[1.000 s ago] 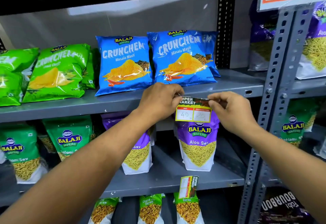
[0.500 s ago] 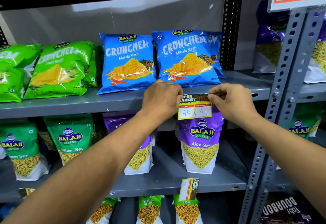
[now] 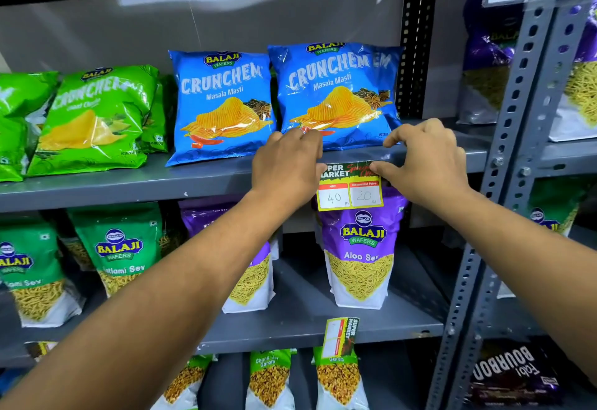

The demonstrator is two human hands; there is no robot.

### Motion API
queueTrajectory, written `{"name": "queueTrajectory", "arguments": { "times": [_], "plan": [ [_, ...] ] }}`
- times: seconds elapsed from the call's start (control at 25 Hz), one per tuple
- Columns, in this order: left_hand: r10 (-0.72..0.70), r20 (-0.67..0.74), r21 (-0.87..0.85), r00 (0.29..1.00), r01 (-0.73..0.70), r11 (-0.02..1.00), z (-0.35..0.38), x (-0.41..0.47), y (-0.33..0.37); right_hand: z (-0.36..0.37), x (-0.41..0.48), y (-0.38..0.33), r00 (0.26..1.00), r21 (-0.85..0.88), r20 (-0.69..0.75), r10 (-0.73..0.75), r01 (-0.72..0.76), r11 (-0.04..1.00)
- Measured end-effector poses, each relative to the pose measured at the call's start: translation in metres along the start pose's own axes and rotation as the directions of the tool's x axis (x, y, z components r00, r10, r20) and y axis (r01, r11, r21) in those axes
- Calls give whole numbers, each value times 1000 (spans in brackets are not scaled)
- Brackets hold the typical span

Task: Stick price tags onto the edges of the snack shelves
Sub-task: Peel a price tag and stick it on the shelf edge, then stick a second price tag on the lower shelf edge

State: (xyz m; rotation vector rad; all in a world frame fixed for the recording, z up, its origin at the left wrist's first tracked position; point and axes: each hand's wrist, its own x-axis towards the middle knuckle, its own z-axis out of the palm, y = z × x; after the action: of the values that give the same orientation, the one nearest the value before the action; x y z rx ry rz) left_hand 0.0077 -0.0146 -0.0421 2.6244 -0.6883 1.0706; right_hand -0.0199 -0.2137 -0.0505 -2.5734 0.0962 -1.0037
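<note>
A price tag (image 3: 350, 188) with "40" and "20" handwritten on it hangs against the front edge of the grey upper shelf (image 3: 129, 185), below the blue chip bags. My left hand (image 3: 287, 169) pinches the tag's top left corner with its fingers over the shelf edge. My right hand (image 3: 423, 162) presses the top right corner with the thumb, its fingers resting on the shelf top. A second price tag (image 3: 340, 337) hangs tilted on the edge of the lower shelf (image 3: 290, 333).
Blue Crunchem bags (image 3: 336, 96) stand just behind my hands, green ones (image 3: 93, 119) to the left. Purple Aloo Sev packs (image 3: 360, 254) sit below the tag. A perforated grey upright (image 3: 504, 157) stands to the right, with another shelf unit beyond it.
The tag has moved up from hanging below the shelf edge to lying against it. Both hands rose with it, and their fingers now reach over the shelf top.
</note>
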Motion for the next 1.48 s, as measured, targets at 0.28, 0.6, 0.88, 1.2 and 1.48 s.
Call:
{"name": "queueTrajectory", "arguments": {
  "times": [0.28,0.6,0.88,1.2,1.48],
  "plan": [
    [-85,-179,-132,980,62,989,37,-73,-29,24,-62,59,986,101,55,-154,148,984],
    [-143,485,-79,863,206,975,160,-170,-8,124,-193,125,833,272,534,144,-330,904],
    [89,746,-79,660,-45,996,212,-170,17,244,-266,135,539,209,793,284,-678,705],
    [110,743,-167,660,23,986,230,-152,15,274,-255,94,413,249,813,411,-884,396],
    [184,657,-185,731,-80,979,223,-170,1,253,-268,100,614,243,675,410,-709,662]
  ]
}}
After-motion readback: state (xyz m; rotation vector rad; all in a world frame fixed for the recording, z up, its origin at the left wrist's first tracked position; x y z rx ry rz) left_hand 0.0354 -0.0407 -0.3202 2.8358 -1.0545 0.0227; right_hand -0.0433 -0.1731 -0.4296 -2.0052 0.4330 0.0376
